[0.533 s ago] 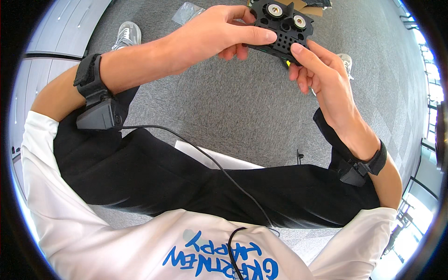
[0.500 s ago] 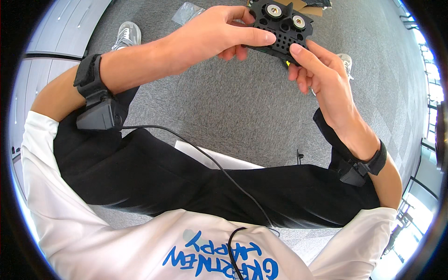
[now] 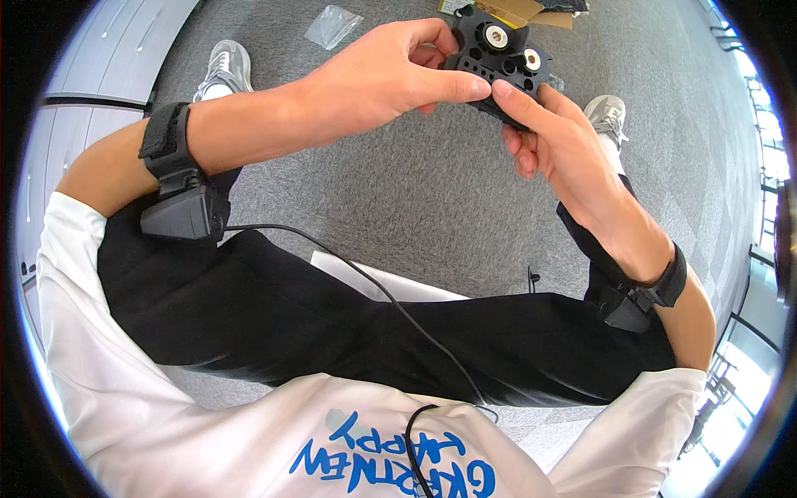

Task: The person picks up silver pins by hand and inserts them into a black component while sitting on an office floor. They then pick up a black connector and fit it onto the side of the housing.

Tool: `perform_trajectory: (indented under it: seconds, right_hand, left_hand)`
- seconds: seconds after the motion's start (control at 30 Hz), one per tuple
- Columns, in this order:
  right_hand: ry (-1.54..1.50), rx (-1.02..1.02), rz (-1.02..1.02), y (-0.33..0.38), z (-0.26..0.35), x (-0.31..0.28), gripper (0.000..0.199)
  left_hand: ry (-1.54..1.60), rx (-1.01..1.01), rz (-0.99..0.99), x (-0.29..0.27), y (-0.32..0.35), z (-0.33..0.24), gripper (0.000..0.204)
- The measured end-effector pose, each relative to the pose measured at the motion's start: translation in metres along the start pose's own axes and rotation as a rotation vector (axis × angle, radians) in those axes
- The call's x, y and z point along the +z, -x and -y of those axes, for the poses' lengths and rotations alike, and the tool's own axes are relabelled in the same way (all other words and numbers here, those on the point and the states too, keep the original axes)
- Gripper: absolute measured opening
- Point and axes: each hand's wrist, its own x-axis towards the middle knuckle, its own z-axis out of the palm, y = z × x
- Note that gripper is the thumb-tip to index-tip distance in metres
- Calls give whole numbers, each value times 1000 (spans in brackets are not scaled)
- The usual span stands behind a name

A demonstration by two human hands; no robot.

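Near the top centre of the frame, both hands hold a black plastic part with small holes and two round metal-ringed sockets. The left hand pinches its left edge, thumb laid along the side and fingers curled behind. The right hand grips it from below, fingers closed. A clear plastic bag lies on the grey carpet at upper left; whether anything is in it cannot be told. A cardboard box shows at the top edge.

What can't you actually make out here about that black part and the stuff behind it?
- Head view: the underside of the black perforated plastic part with two round inserts is hidden by the left hand and right hand.
- The brown cardboard box is cut off by the top edge.
- The clear plastic bag is too small to show its contents.
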Motion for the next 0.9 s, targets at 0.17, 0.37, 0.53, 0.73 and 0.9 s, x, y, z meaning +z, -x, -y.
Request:
perform_trajectory:
  seconds: [0.17,0.37,0.53,0.73,0.9]
  right_hand:
    - [34,-119,-98,1,-3,3,48]
    - [62,-210,-194,4,1,7,48]
    - [62,-244,-221,1,2,8,46]
    - [45,-310,-228,-2,2,9,46]
    - [-95,-270,-139,-5,-2,6,37]
  left_hand:
    - [52,5,-16,5,0,4,38]
    - [40,46,-42,2,-1,-2,45]
    - [394,30,74,0,-10,1,37]
    - [365,69,65,-3,-12,1,36]
    - [338,16,43,-12,-11,-1,31]
